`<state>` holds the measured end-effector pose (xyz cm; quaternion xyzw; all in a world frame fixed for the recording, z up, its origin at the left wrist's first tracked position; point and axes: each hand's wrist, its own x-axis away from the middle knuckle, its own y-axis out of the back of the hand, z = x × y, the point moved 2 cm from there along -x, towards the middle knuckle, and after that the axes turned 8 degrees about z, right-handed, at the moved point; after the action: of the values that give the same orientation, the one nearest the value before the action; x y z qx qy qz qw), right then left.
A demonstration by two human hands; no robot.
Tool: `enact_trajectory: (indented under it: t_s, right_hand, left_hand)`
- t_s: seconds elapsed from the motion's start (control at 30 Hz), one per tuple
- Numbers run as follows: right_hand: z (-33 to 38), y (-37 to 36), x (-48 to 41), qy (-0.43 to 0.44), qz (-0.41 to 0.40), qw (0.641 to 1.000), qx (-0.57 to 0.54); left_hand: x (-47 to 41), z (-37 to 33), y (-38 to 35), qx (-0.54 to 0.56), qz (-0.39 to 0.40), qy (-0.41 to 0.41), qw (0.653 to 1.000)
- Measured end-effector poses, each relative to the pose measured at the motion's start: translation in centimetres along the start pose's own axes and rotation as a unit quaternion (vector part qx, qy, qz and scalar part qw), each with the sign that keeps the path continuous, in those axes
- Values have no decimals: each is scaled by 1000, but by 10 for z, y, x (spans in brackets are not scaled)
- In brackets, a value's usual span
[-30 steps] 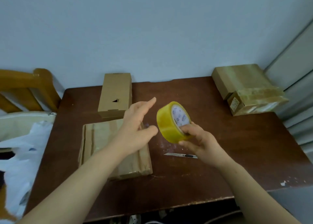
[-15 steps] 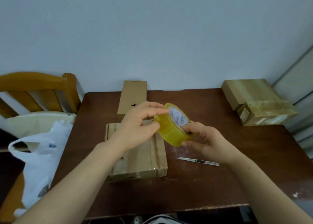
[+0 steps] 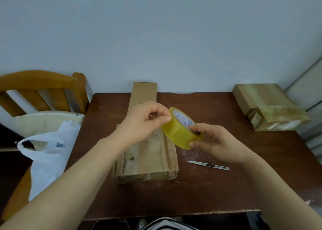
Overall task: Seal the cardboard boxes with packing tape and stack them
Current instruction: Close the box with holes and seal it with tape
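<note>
Above the box (image 3: pixel 149 161) in the middle of the desk (image 3: pixel 226 191), the right hand (image 3: pixel 215 142) curls round the tape (image 3: pixel 179 130) from below while the left hand (image 3: pixel 143 123) pinches its top edge between thumb and forefinger, and a knife (image 3: pixel 208 165) lies just right of the box.

soft, even indoor light, faint shadows, slight softness, wide-angle bending at edges.

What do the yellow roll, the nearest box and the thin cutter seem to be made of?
The tape roll looks like glossy, translucent yellowish plastic film on a white printed core, perhaps card. The box is brown cardboard; its wrinkled, shiny skin suggests clear tape over it. The cutter looks like dull grey metal with a black slider, likely plastic.
</note>
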<state>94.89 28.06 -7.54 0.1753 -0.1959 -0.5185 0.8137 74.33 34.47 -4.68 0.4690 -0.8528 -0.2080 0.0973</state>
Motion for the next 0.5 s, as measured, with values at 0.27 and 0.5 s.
enact_trajectory:
  t_s: [0.27, 0.5]
  right_hand:
    - [30, 11, -16, 12, -12, 996, -91]
    - [33, 7, -31, 22, -50, 982, -182]
  left_hand:
    - [-22, 5, 15, 46, -29, 74, 996]
    - [-32, 15, 16, 208, 2, 163, 964]
